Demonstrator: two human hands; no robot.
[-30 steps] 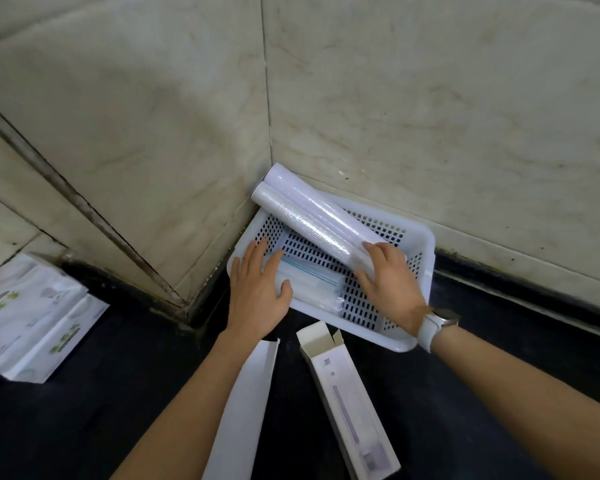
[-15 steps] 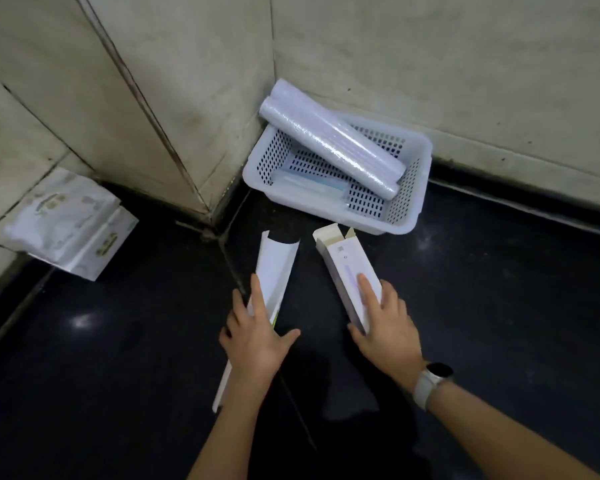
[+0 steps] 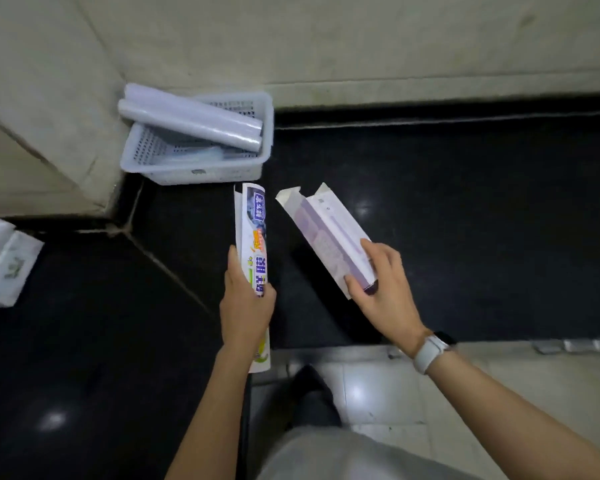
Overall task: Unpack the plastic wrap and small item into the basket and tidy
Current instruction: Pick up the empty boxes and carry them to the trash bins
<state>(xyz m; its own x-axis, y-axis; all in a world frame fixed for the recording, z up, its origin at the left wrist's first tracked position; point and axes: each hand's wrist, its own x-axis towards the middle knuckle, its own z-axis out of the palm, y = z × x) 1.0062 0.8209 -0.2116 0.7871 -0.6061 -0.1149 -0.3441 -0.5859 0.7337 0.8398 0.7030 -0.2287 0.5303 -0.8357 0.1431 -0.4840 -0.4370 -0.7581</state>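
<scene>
In the basket (image 3: 201, 174), wrap rolls (image 3: 191, 119) lie slanted, upper-left to lower-right.

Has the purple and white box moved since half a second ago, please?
Yes. The purple and white box lay flat on the dark floor below the basket; now the right hand holds it lifted and tilted, its open end toward the basket.

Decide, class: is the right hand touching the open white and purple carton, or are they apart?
Touching. The head view shows the right hand closed on the carton at its near end, thumb on top and fingers beneath, holding it above the dark floor.
</scene>
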